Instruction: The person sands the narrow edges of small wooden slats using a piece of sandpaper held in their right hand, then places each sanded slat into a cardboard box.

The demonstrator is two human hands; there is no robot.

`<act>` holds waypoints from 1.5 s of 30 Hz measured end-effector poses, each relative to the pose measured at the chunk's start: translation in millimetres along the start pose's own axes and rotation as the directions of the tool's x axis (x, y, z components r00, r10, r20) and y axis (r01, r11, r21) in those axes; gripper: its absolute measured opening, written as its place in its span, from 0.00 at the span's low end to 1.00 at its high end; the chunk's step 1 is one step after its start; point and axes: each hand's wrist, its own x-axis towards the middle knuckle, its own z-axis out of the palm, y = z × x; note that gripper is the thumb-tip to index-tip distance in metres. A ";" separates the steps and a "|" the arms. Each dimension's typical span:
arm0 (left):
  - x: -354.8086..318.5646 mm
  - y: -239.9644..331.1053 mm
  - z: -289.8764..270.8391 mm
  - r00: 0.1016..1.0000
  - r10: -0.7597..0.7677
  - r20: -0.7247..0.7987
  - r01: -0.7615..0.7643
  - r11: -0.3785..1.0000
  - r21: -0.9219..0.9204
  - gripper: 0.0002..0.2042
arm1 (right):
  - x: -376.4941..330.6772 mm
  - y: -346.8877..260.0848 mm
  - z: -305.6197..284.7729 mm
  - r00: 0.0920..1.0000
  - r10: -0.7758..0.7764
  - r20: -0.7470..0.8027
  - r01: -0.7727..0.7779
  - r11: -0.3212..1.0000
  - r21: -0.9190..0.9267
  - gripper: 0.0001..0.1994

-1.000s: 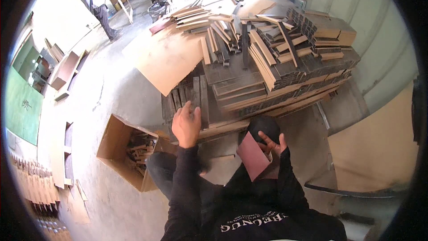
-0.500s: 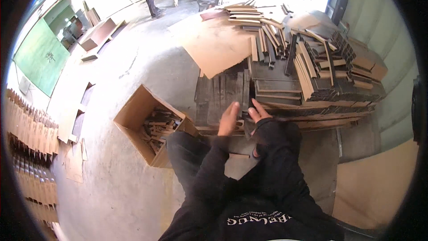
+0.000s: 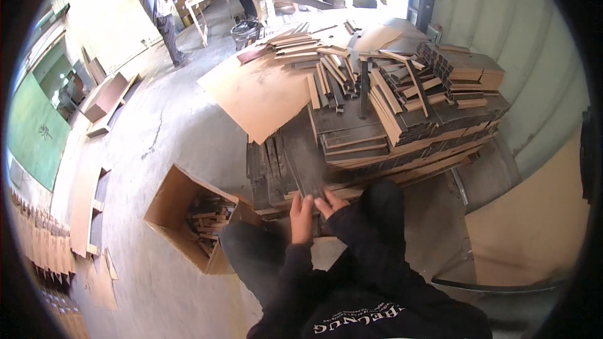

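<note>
Left hand [image 3: 301,218] & right hand [image 3: 331,203] flat on dark boards [image 3: 295,169].

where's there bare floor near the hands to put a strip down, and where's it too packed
Bare concrete floor lies left of the low stack of dark strips, between the open cardboard box and the big cardboard sheet. The left hand and right hand rest at the stack's near edge. Crowded: the tall pile of strips to the right, and the box, which holds offcuts.

A workshop or small factory: a concrete floor [image 3: 169,144], a heaped stack of cut boards [image 3: 389,113], cardboard sheets [image 3: 264,94], and a box of offcuts [image 3: 195,220].
</note>
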 end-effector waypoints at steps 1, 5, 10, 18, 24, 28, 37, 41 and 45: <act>-6.6 1.2 2.9 1.000 -0.011 -0.011 0.011 0.999 -0.049 0.17 | -7.4 1.1 0.7 1.000 -0.027 -0.011 0.028 0.998 0.059 0.25; -25.8 4.6 11.7 0.998 0.048 -0.047 -0.048 0.999 0.008 0.17 | -35.3 4.1 4.2 0.987 -0.131 -0.089 0.144 0.977 0.159 0.25; -23.0 71.7 34.9 0.983 0.184 0.001 -0.184 0.982 0.049 0.18 | -35.8 -57.6 -16.7 0.962 -0.250 -0.113 0.273 0.919 0.284 0.24; 174.0 120.4 140.0 0.984 0.110 0.138 -0.142 0.957 0.252 0.28 | 123.4 -14.6 -162.1 0.733 -0.432 -0.525 0.590 0.788 0.177 0.28; 156.8 72.8 44.2 0.955 0.277 0.107 -0.296 0.913 0.281 0.19 | 108.5 84.3 -157.2 0.902 -0.052 -0.429 0.220 0.909 0.353 0.32; 129.9 19.4 -53.3 0.819 0.533 -0.211 -0.229 0.642 0.732 0.16 | 98.1 116.6 -166.6 0.924 -0.010 -0.382 0.168 0.908 0.383 0.38; 156.3 -20.9 -90.8 0.981 0.195 -0.012 -0.097 0.537 0.838 0.34 | 38.9 74.9 -147.1 0.957 0.056 -0.284 0.168 0.692 0.702 0.34; 117.1 -23.4 -117.0 0.925 0.293 -0.242 -0.103 0.806 0.583 0.22 | -28.2 67.1 -144.2 0.986 0.034 -0.161 0.148 0.246 0.958 0.31; 32.5 -61.2 -117.0 0.785 0.014 -0.619 -0.080 0.994 -0.079 0.10 | -80.4 49.2 -133.2 0.792 0.506 -0.341 0.276 0.201 0.940 0.28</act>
